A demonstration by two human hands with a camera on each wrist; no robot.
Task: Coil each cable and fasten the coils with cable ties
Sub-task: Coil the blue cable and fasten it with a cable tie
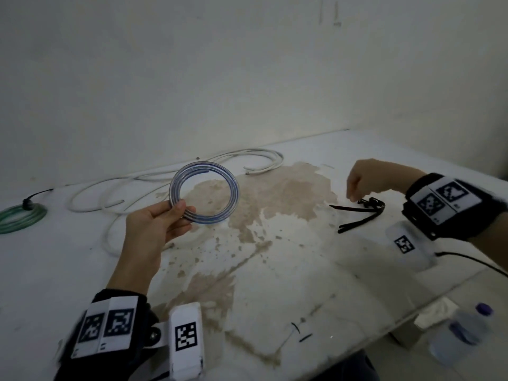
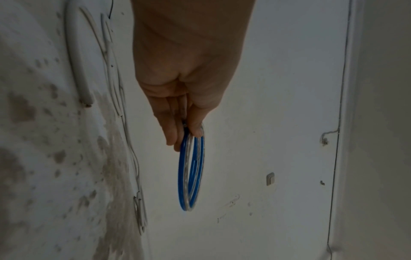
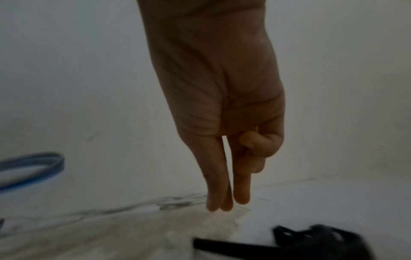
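Green coiled cable bound by a dark tie lies at the far left of the stained white counter; beside it, loose white cables sprawl uncoiled toward the back wall. Left hand holds the blue-and-clear coiled cable raised above the counter, thumb and fingers pinching the near side of the ring so the turns stay stacked; the left wrist view shows the coil edge-on between the fingertips. Right hand, farther right, hangs over the bundle of black cable ties lying on the counter; index and middle fingers reach down almost straight, the other fingers curl in, and nothing is held. Step in hand, as judged: fetching a tie for the blue coil, which is wound but unfastened. Next move calls for pinching a single tie out of the bundle and threading it round the pinched turns without loosening them. Open room lies mid-counter between the hands; the counter's right edge drops off just beyond the right wrist, with a clear plastic bottle below it.
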